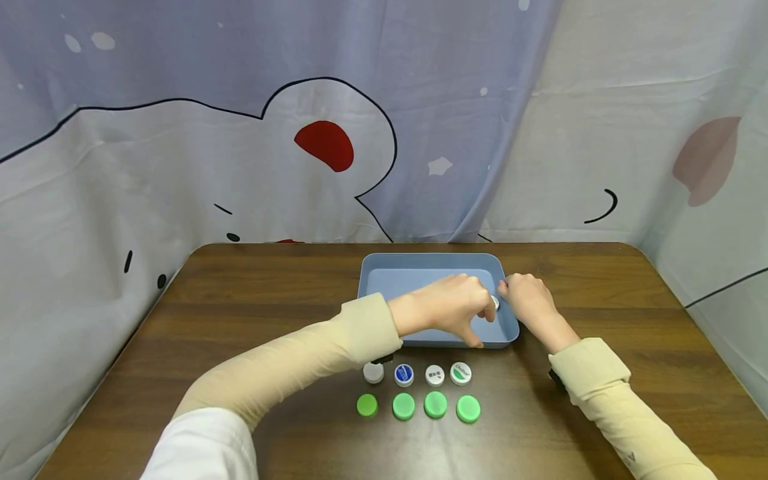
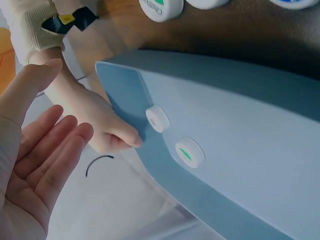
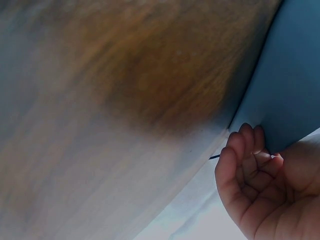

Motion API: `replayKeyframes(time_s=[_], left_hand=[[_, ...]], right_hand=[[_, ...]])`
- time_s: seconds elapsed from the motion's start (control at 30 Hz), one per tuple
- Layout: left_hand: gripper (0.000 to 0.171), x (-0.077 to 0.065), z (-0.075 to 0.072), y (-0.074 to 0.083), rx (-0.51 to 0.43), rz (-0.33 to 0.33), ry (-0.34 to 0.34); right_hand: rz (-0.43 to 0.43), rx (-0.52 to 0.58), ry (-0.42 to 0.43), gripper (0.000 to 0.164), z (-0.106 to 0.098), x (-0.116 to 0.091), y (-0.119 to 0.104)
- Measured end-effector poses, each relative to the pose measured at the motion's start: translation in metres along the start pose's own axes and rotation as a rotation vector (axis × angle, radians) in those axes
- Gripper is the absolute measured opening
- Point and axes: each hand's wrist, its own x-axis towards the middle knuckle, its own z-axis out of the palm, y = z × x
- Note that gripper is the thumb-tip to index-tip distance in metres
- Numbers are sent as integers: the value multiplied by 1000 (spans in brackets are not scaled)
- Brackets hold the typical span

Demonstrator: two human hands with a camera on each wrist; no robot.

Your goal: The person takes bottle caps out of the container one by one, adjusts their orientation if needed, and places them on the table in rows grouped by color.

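Observation:
My left hand hovers over the right part of a blue-grey tray, fingers loosely bent and thumb apart, with nothing in its grasp. At the tray's right side, my right hand grips the rim, its curled fingers against the outer wall. Inside the tray, near that end, lie a white bottle cap and another white cap with a green mark. In the head view the left hand covers part of the tray floor.
In front of the tray is a row of bottle caps: a plain white one, a blue-topped one, one with dark lettering and one with green print. Nearer still runs a row of green caps. A curtain hangs behind the wooden table.

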Motion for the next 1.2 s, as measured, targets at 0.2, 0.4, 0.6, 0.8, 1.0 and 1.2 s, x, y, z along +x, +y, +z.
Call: replayKeyframes(time_s=[0.2,0.4,0.6,0.8,1.0,1.2], left_hand=[[38,4,1,-13,-20,-51,8],[39,9,4,-29,-18,-110,49],[44,14,12,-46,-14,-184,53],[45,22,20,-62,-17,-238,25],[45,29,27,-69,-45,-276,-8],[45,32,36,-76,-60,-309,-49]], right_hand=[[13,-6,-12,37,-1,0,-1],[19,-9,-10,37,0,2,-1],[33,-15,-13,36,1,2,-1],[32,-17,-12,35,0,2,-1],[23,-16,-6,36,0,1,-1],[33,-15,-17,36,-1,1,-2]])
